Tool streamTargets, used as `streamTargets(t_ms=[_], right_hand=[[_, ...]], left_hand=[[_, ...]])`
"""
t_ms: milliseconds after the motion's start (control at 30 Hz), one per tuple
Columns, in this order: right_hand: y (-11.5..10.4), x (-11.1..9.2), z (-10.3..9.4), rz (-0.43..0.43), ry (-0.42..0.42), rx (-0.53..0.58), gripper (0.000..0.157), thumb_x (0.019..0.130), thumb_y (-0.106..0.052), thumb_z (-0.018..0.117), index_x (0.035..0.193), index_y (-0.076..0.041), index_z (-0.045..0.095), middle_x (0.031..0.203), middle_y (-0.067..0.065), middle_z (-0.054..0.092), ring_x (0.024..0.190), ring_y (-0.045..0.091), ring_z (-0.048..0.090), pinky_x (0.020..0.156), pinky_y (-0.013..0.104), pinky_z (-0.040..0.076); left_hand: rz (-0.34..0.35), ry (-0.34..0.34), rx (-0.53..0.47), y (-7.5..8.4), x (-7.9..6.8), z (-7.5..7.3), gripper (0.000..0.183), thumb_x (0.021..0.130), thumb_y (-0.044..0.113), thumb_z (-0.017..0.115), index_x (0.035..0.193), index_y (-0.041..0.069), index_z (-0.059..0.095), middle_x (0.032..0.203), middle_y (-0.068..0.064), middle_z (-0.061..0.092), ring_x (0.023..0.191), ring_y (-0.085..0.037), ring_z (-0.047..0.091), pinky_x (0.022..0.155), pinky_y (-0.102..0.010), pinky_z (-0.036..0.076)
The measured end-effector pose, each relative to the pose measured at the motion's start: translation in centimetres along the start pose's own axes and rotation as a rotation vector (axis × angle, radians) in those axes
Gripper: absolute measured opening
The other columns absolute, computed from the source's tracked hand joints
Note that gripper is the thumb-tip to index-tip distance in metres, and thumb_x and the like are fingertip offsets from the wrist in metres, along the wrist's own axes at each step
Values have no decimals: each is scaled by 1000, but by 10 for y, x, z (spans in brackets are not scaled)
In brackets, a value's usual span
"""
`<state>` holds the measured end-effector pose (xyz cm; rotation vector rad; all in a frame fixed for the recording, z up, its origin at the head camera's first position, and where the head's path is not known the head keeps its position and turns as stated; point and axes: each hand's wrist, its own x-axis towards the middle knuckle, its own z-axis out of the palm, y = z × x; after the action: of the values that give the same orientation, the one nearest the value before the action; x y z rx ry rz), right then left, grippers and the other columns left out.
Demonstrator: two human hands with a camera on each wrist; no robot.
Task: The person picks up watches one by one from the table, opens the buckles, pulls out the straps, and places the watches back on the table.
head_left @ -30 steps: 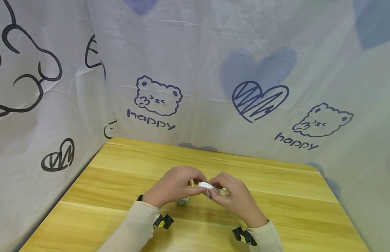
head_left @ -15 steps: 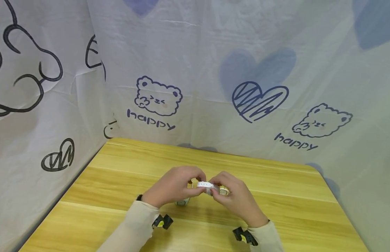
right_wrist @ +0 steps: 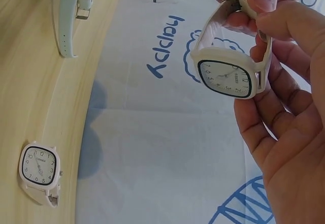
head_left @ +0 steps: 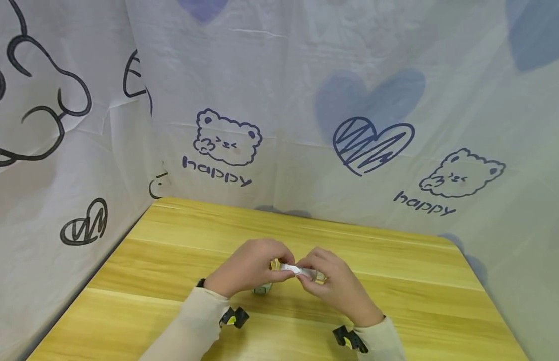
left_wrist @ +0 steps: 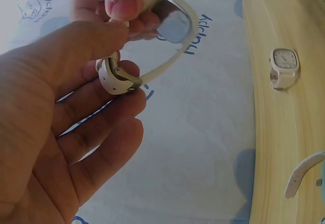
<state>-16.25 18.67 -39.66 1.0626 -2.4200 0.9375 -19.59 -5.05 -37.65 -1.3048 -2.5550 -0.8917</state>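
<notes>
A white wristwatch (right_wrist: 226, 79) with a rounded-square dial is up off the table between both hands. My left hand (head_left: 254, 265) pinches its strap (head_left: 289, 269) near the buckle (left_wrist: 119, 76). The right hand (head_left: 340, 286) pinches the strap from the other side, thumb and fingertips close to the left hand's. In the left wrist view the watch hangs as a loop with its shiny case back showing; the dial shows in the right wrist view. The pinched strap end is partly hidden by the thumbs.
On the wooden table (head_left: 193, 220) lie a pale pinkish-white watch (right_wrist: 39, 165) and a mint-green watch (right_wrist: 68, 16). In the head view the green watch (head_left: 261, 289) sits beside the left hand. Printed cloth (head_left: 284, 100) hangs behind the table.
The white strap between the fingertips has tilted and shows less of its holed face. My right fingertips have shifted slightly left, closer to the left ones. Both forearms stay nearly still.
</notes>
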Motion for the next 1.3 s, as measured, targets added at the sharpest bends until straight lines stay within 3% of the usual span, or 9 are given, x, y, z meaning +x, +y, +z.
streamTargets(t_ms=[267,367,600,800,1000,1133,1300], right_hand=[[1,0,-1,-9,52,-4,22,89,-3,79,106,-15,71,110,-3,64,94,10,62,77,31,58],[2,0,-2,4,43,2,22,90,-3,78,106,-16,71,108,-6,67,91,8,62,76,28,56],[3,-2,-3,14,10,21,22,93,-5,77,107,-20,70,98,-13,66,84,3,58,74,26,54],[2,-1,-1,8,8,18,22,92,-6,78,105,-22,70,98,-14,66,84,2,59,75,26,55],[3,1,-2,-29,57,-82,20,88,-11,81,102,-19,70,105,-7,68,99,12,62,93,41,52],[5,2,-3,-39,77,-91,21,85,-9,80,101,-17,69,109,-1,69,105,18,62,101,48,49],[5,1,-4,-35,81,-103,22,85,-7,79,101,-18,68,106,-6,69,101,15,63,96,47,50]], left_hand=[[20,37,-50,-3,0,-2,10,94,27,79,100,20,79,93,14,73,75,0,62,67,-18,51],[-4,25,-63,-4,0,-2,11,94,28,79,102,20,79,94,15,73,76,2,61,68,-19,53],[-9,-12,-10,-2,2,0,20,95,32,77,112,21,77,105,13,73,92,1,64,83,-25,56],[25,26,16,1,2,2,14,94,31,78,104,21,78,99,13,73,85,2,61,77,-21,54],[50,68,27,0,2,3,13,94,31,79,101,21,80,94,14,74,74,4,58,66,-16,49],[60,91,33,-1,1,2,14,94,31,79,102,19,80,93,13,75,71,5,56,64,-15,48],[45,96,23,-3,0,1,14,93,28,80,103,18,78,94,12,74,77,4,60,69,-17,52]])
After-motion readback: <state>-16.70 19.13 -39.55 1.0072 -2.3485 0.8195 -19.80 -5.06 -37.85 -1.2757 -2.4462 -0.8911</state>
